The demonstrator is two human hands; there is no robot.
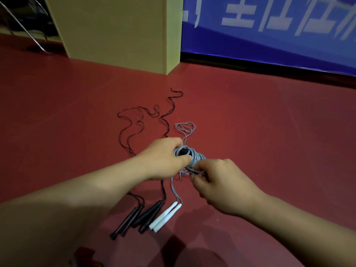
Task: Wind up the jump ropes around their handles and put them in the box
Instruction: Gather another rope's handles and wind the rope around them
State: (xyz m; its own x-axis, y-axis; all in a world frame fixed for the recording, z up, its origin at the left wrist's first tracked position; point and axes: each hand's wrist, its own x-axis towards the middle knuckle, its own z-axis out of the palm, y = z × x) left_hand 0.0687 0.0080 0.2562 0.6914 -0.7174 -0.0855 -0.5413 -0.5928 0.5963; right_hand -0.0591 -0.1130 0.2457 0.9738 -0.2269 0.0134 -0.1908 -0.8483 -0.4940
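Observation:
My left hand (163, 158) grips a bundle of grey jump rope (196, 157) coiled around its handles, held above the red floor. My right hand (221, 182) pinches the grey cord's loose end just below the coil. On the floor below lie a white-handled rope (166, 216) with a grey cord and two pairs of black handles (138, 218). Their thin black cords (134, 124) snake away across the floor, and a loose grey loop (185, 128) lies beyond my hands. No box is visible.
A tall yellow pillar (119, 31) stands ahead on the red floor (269, 122). A blue banner with white characters (269, 31) runs along the right wall. Chrome chair legs (25, 29) show at the far left.

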